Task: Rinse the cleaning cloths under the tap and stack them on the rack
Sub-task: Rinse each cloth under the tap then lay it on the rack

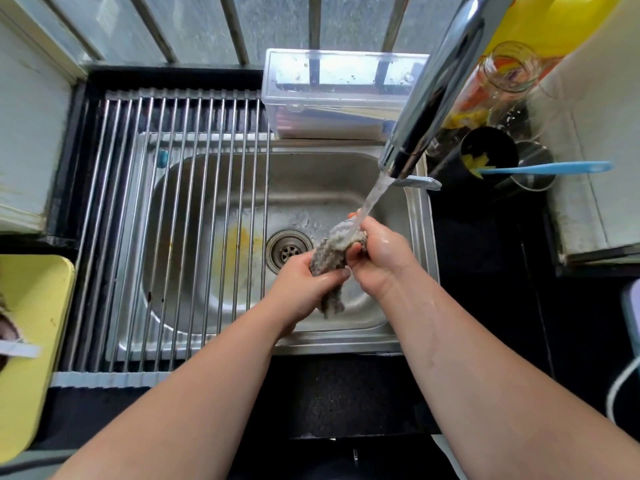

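Note:
A wet grey cleaning cloth [330,251] is bunched up between both hands over the steel sink [311,174]. My left hand [304,285] grips its lower part and my right hand [377,251] grips its upper part. Water runs from the chrome tap [429,98] onto the top of the cloth. A loose end of the cloth hangs below my left hand. The roll-up rod rack [173,220] covers the left half of the sink and nothing lies on it.
A clear plastic box [332,95] stands behind the sink. At the right are a glass jar [502,77], a black cup [485,157] with a blue-handled utensil [540,168], and a yellow bottle [554,22]. A yellow tray [31,341] sits at the left edge.

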